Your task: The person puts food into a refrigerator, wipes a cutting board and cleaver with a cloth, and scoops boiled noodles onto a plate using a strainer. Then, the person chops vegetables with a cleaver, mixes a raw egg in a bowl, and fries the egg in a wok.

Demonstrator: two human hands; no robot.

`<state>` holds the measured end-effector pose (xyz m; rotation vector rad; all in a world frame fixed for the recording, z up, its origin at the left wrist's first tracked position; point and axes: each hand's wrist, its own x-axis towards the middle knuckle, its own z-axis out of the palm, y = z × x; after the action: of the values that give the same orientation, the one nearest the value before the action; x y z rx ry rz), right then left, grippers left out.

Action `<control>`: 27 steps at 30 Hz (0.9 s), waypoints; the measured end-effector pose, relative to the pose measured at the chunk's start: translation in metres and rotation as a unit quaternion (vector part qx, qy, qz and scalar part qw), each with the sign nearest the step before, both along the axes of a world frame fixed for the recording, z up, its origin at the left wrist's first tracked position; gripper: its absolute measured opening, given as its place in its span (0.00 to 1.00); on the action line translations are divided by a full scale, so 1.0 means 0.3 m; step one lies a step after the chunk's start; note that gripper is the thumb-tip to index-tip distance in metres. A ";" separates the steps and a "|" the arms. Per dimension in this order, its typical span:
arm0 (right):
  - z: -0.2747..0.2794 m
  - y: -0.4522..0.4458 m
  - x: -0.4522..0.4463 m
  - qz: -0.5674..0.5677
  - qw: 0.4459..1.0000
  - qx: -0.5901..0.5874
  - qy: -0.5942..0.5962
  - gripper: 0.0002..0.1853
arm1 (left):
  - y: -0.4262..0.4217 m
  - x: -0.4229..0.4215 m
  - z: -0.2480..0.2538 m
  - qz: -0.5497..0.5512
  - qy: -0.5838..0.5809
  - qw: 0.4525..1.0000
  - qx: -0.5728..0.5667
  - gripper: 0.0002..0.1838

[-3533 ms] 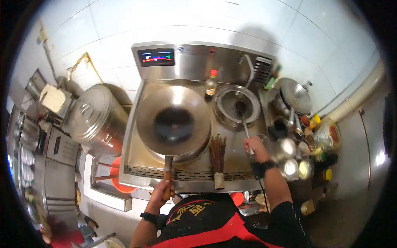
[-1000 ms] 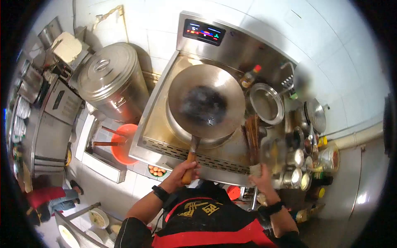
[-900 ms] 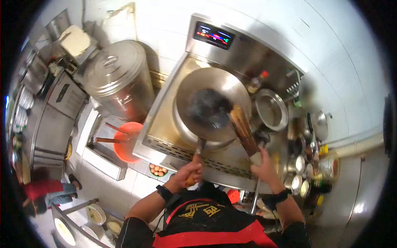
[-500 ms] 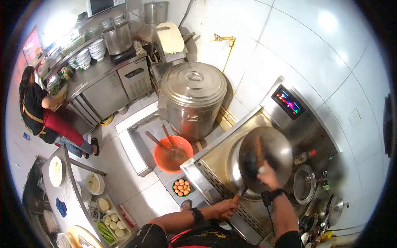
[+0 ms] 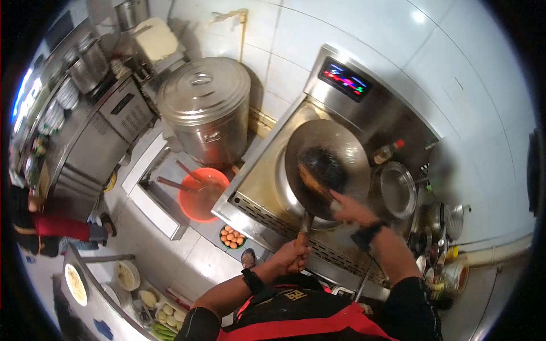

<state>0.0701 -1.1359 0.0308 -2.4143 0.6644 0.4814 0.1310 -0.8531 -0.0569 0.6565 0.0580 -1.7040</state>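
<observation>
My left hand (image 5: pixel 290 258) is closed around the wooden handle (image 5: pixel 303 228) of a wok (image 5: pixel 354 145). The wok sits tilted on the round burner of a steel stove. Over the wok's near side, my right hand (image 5: pixel 351 209) is closed on one end of a brown wok brush (image 5: pixel 314 181). Its other end lies against the wok's inner surface, beside a dark patch in the bottom. The bristles cannot be made out clearly.
Right of the wok stand a steel pan (image 5: pixel 398 190) and a red-capped bottle (image 5: pixel 388 152). To the left are a lidded steel pot (image 5: pixel 205 96), an orange basin (image 5: pixel 196 211) with two handled tools, and a bowl of eggs (image 5: pixel 232 237). Another person (image 5: pixel 57 227) stands at far left.
My view has shifted right, so the scene sits further left. The brush has moved lower within the wok and now slants, its upper end to the left. Both hands keep their hold.
</observation>
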 end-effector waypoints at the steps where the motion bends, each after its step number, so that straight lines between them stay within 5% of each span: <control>1: 0.027 -0.013 -0.037 0.064 0.997 0.014 0.051 0.40 | -0.004 0.003 0.001 0.003 -0.008 1.000 0.004 0.11; 2: 0.025 -0.066 -0.066 0.052 0.997 0.016 0.049 0.40 | -0.011 0.004 0.001 0.008 -0.016 1.000 0.007 0.11; 4: 0.010 -0.180 -0.119 0.082 0.961 -0.213 0.158 0.38 | -0.007 -0.003 0.005 -0.007 -0.020 0.999 0.026 0.11; 6: 0.068 -0.170 0.021 0.017 0.949 -0.274 0.155 0.36 | -0.021 0.012 0.008 -0.017 -0.030 0.999 0.034 0.11; 10: -0.093 -0.070 0.140 -0.039 0.996 -0.077 -0.007 0.45 | -0.020 0.012 0.030 0.017 0.061 0.996 0.056 0.10; 13: 0.001 -0.004 -0.021 0.005 0.994 0.095 0.045 0.48 | -0.017 0.015 0.070 0.027 0.085 0.990 0.114 0.09; 14: 0.032 -0.048 -0.096 -0.001 0.994 0.096 0.047 0.48 | -0.032 0.017 0.075 0.022 0.080 0.989 0.122 0.09; 16: 0.065 -0.143 -0.261 0.118 0.988 -0.087 0.038 0.41 | -0.037 0.011 -0.012 0.008 0.104 0.992 0.066 0.08; 18: 0.082 -0.219 -0.174 0.054 0.961 -0.211 0.168 0.34 | -0.014 0.009 -0.043 -0.011 0.118 0.993 0.016 0.08; 20: 0.045 -0.222 -0.037 -0.009 0.967 -0.243 0.077 0.28 | -0.029 0.008 -0.025 -0.002 0.110 0.994 0.019 0.08; 23: -0.084 -0.114 0.130 -0.034 0.986 -0.160 0.031 0.35 | -0.041 0.008 -0.016 -0.003 0.094 0.995 0.020 0.08; 27: -0.188 0.009 -0.054 -0.012 0.999 0.028 -0.044 0.50 | -0.020 0.032 -0.050 -0.030 0.073 0.996 0.036 0.07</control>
<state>0.0540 -1.1331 -0.0256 -2.3574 0.6339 0.3768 0.1405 -0.8590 -0.0718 0.5915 0.2058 -1.8123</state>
